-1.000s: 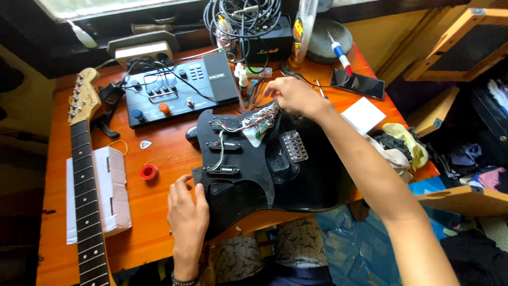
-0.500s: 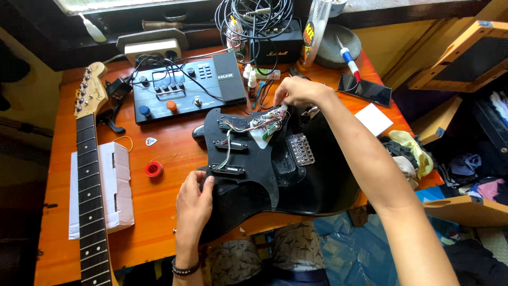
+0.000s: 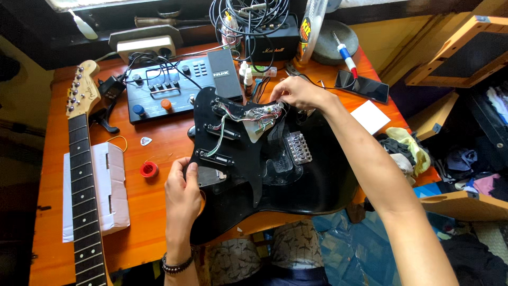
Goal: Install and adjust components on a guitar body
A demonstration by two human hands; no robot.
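Observation:
A black electric guitar body (image 3: 317, 180) lies on the orange wooden table (image 3: 143, 212), without its neck. Its black pickguard (image 3: 233, 143) is flipped up, showing pickups and a bundle of coloured wires (image 3: 254, 114). My left hand (image 3: 182, 196) grips the body's near left edge by the neck pocket. My right hand (image 3: 299, 92) holds the far end of the pickguard by the wiring. A metal bridge (image 3: 299, 147) sits in the middle of the body.
The detached guitar neck (image 3: 84, 185) lies along the left edge over a white box (image 3: 111, 190). A red spool (image 3: 149, 169), a pick (image 3: 146, 141), a black effects unit (image 3: 159, 92), a small black amplifier (image 3: 270, 45), cables, a phone (image 3: 362, 86) and a white card (image 3: 370, 116) crowd the table.
My left hand has slid up onto the body's left edge. The right hand stays at the pickguard's far end; the view has shifted slightly.

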